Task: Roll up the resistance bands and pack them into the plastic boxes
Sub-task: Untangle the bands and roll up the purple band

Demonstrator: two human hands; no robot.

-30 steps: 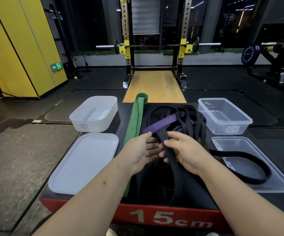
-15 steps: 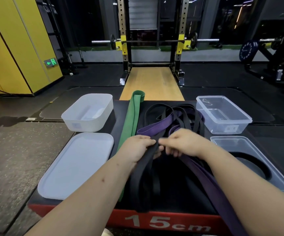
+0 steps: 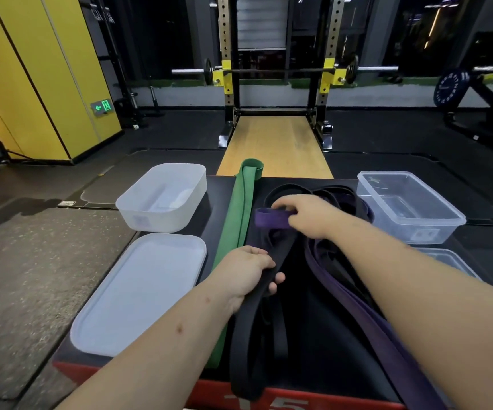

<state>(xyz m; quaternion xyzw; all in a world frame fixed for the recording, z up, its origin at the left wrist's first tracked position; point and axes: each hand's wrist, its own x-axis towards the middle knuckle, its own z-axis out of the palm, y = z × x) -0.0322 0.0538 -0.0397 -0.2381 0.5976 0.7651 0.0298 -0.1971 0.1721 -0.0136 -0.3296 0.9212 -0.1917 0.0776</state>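
A tangle of resistance bands lies on a black plyo box (image 3: 322,365). My left hand (image 3: 246,270) grips a wide black band (image 3: 248,335) that hangs over the box's front edge. My right hand (image 3: 307,216) reaches further back and pinches the looped end of a purple band (image 3: 269,218), whose long part runs down under my right forearm. A green band (image 3: 241,208) lies straight along the left of the pile. A white plastic box (image 3: 162,196) stands back left, a clear plastic box (image 3: 408,205) back right.
A white lid (image 3: 141,291) lies in front of the white box. A clear lid (image 3: 446,258) lies in front of the clear box, mostly hidden by my right arm. Beyond the plyo box are a wooden lifting platform (image 3: 275,143), a squat rack and a yellow wall.
My hands have parted. The right hand moved back and took the purple band's end; the left hand drew nearer with the black band. The camera tilted down slightly.
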